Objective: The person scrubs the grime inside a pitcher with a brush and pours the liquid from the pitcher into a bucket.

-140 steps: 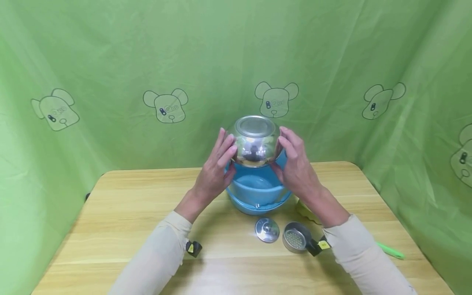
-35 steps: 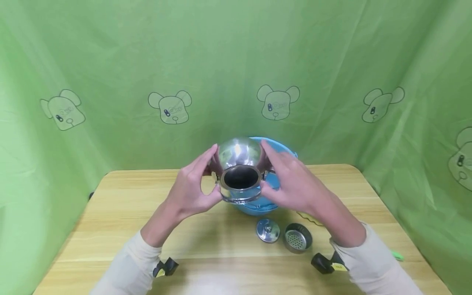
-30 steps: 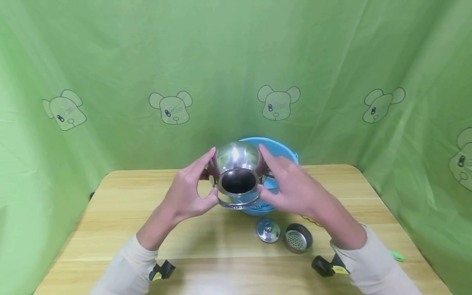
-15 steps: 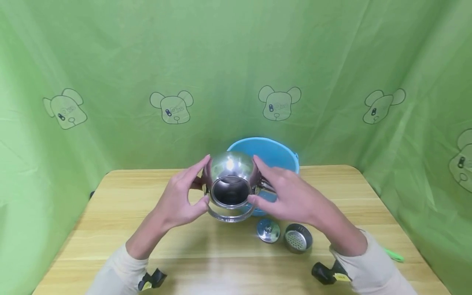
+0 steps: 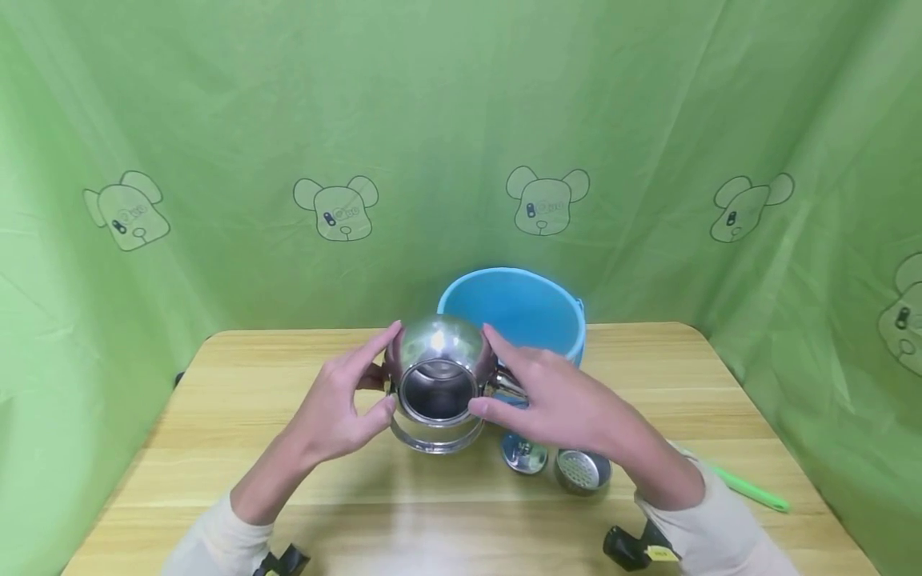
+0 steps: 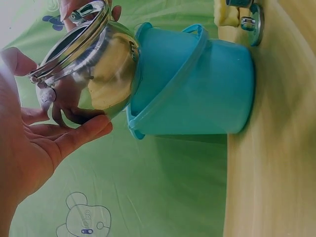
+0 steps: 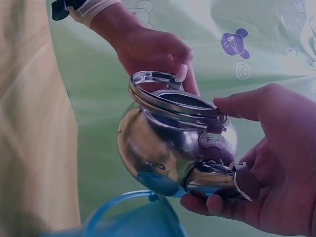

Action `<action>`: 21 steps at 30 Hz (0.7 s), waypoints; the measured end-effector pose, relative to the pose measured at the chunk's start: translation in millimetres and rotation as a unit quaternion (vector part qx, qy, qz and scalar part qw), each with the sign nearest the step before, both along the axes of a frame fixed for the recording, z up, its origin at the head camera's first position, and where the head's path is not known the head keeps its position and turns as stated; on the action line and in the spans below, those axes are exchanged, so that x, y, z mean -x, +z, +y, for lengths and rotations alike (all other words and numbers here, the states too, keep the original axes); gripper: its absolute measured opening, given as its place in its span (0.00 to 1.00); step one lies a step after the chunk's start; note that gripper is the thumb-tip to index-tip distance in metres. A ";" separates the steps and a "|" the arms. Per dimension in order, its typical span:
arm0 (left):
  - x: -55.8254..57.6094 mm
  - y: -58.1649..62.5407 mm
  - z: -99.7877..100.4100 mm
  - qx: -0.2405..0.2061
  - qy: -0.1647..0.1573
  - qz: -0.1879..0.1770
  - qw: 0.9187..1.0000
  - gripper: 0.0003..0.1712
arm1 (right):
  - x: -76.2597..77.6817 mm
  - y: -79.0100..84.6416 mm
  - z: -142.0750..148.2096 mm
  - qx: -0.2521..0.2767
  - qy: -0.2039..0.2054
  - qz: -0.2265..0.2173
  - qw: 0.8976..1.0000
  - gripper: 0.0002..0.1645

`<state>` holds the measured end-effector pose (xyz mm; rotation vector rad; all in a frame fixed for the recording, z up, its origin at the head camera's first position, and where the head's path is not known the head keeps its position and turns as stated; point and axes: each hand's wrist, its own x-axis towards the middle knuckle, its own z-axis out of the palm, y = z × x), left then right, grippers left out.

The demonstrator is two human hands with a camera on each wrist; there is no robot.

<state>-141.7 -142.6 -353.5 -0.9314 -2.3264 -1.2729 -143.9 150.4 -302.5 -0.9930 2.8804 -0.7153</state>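
A shiny steel teapot point(image 5: 439, 340) is held up between both hands in front of the bucket, its uncovered mouth tilted toward me. My left hand point(image 5: 334, 408) grips its left side, thumb near the rim and fingers along the body. On the other side, my right hand point(image 5: 562, 400) holds it with the thumb at the rim and fingers under the short spout point(image 7: 212, 180). The teapot's hoop handle point(image 5: 437, 444) hangs down on the near side. In the left wrist view, the round body point(image 6: 106, 74) overlaps the bucket's rim.
Behind the teapot stands a blue bucket point(image 5: 529, 300) with a carrying handle. A small steel lid point(image 5: 524, 454) and a round strainer point(image 5: 580, 472) with a perforated bottom lie on the wooden table point(image 5: 216, 448). Right of them is a green handle point(image 5: 752, 490). The left wrist view shows something yellow point(image 6: 226, 16).
The teapot, earlier bottom-up over the bucket, has been turned so its mouth faces me. Over the last second both hands bring it lower, leftward and nearer, uncovering more of the bucket.
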 end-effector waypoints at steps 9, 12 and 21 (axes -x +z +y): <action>-7.9 -12.2 -10.1 0.001 0.006 -0.018 1.000 0.47 | -3.6 -12.6 -7.7 0.007 0.015 -0.003 1.000 0.61; -10.6 -15.3 -12.8 0.006 0.008 -0.025 1.000 0.46 | -5.0 -17.2 -9.7 0.010 0.015 -0.017 1.000 0.60; -18.6 -30.9 -21.1 0.015 0.018 -0.036 0.999 0.44 | -7.7 -34.9 -16.7 0.029 0.024 -0.053 0.998 0.60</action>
